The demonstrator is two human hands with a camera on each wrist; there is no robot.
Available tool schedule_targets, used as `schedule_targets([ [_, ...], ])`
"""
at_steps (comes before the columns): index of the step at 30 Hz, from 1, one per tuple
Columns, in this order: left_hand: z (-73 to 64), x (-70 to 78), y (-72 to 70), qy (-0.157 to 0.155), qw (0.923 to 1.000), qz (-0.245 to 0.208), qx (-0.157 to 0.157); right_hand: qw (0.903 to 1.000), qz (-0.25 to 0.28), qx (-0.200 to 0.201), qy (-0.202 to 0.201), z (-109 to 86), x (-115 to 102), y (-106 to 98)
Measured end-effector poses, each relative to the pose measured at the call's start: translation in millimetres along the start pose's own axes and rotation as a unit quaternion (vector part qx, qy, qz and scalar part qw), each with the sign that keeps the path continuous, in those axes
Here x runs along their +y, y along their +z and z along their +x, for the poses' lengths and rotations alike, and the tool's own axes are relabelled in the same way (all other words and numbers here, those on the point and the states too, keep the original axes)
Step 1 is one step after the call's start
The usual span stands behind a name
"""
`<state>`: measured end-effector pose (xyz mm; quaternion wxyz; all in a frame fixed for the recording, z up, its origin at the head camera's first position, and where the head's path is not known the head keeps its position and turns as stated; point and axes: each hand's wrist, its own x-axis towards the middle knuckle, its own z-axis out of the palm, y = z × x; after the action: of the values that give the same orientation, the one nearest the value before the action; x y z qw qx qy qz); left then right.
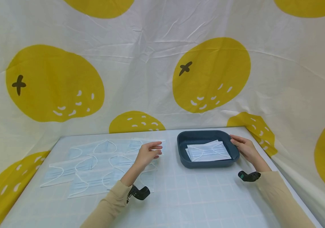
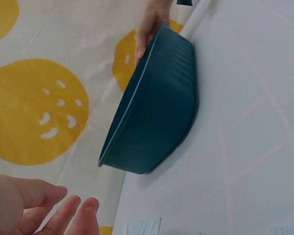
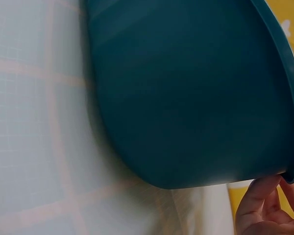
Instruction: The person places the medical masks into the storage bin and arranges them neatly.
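A dark blue-green plastic basin (image 1: pixel 208 165) stands toward the back right of the table, with a small stack of pale blue face masks (image 1: pixel 209 152) inside. At its right end my right hand (image 1: pixel 247 149) holds the rim; in the right wrist view the thumb and fingers (image 3: pixel 257 200) pinch the lip. My left hand (image 1: pixel 146 155) hovers left of the basin with loosely bent fingers and nothing in them. Several more face masks (image 1: pixel 89 183) lie spread and partly overlapping on the left side of the table, some hidden behind my left forearm.
A pale checked cloth covers the table (image 1: pixel 196 196). Behind and beside it hangs a white curtain (image 1: pixel 139 82) printed with big yellow fruit shapes, close to the basin's back and right. Each wrist wears a black camera.
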<state>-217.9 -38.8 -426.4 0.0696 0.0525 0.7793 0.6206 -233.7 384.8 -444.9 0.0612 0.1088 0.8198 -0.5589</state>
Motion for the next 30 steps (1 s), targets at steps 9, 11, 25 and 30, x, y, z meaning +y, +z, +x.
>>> schedule_targets([
  [9,-8.9,-9.9,-23.0,0.005,0.9995,0.031,0.012,1.0000,-0.008,-0.003,-0.002,0.5,0,0],
  [11,-10.3,-11.9,-27.9,0.002,0.9993,0.036,0.012,0.9999,-0.011,-0.004,-0.003,0.1,-1,-1],
  [25,-16.5,-24.4,-62.9,-0.022,0.9956,0.088,0.023,0.9998,-0.013,0.008,0.010,0.7,1,-3],
  [30,-22.2,-28.7,-78.7,-0.031,0.9951,0.092,0.020,0.9998,-0.015,0.005,0.011,1.2,0,-1],
])
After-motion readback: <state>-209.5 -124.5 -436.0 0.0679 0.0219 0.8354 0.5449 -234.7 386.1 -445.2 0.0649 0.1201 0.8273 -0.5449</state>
